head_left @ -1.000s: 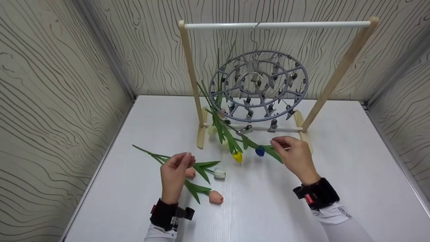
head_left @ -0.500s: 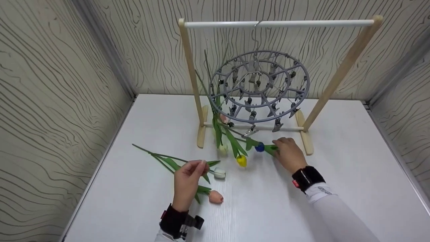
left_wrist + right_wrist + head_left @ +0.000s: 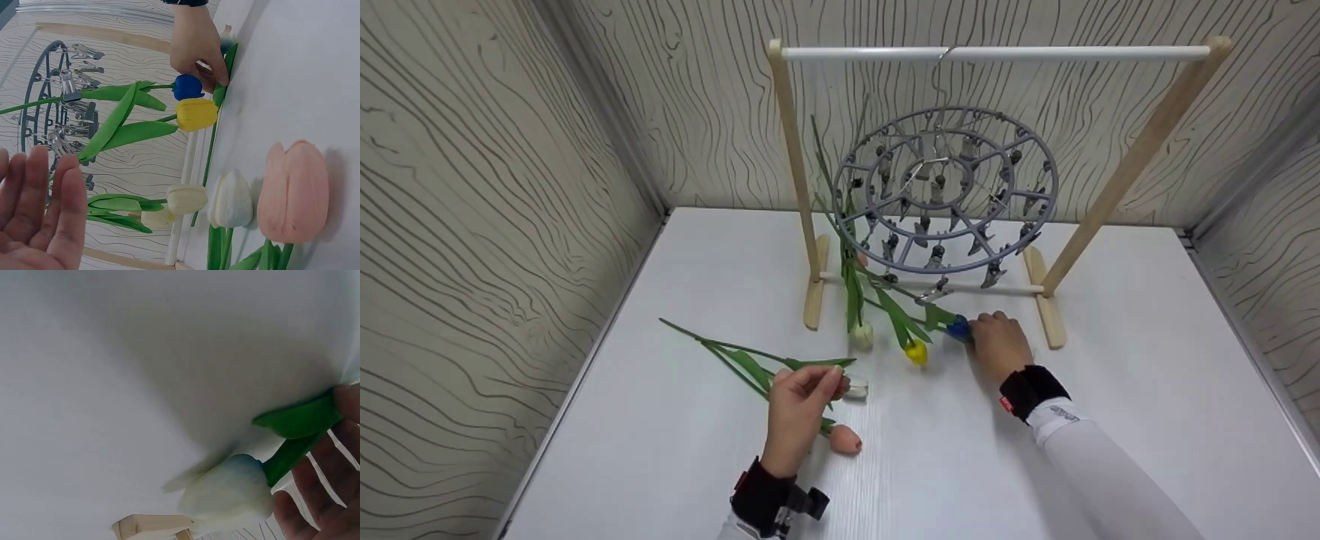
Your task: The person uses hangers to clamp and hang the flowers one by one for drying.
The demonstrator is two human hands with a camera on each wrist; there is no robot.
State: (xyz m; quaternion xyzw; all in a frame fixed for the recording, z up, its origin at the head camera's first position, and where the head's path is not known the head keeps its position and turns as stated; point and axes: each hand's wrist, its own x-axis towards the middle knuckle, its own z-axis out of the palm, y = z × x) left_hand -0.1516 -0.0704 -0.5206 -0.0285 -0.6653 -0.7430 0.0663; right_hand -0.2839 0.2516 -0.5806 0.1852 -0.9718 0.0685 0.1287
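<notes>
In the head view my right hand (image 3: 1000,346) is low over the table beside a hanging blue tulip (image 3: 958,328). It grips a white tulip with a bluish base (image 3: 230,492) by its green stem and leaf (image 3: 304,417), the flower close to the tabletop. My left hand (image 3: 802,409) hovers over the lying tulips, its fingers relaxed with nothing visible in them. Beneath it are a pink tulip (image 3: 846,440) and a white tulip (image 3: 856,388). A yellow tulip (image 3: 915,352) and a cream tulip (image 3: 862,334) hang head down from the clip hanger.
A grey round clip hanger (image 3: 945,266) with several metal clips hangs from the white rod (image 3: 1072,52) of a wooden stand (image 3: 1132,169). The stand's feet (image 3: 1051,322) rest on the white table (image 3: 607,442). Patterned walls (image 3: 720,127) enclose the back and sides.
My right hand lowers and moves slightly left, now gripping the tulip close to the table. My left hand shifts right and down over the lying flowers. The hanger turns slightly.
</notes>
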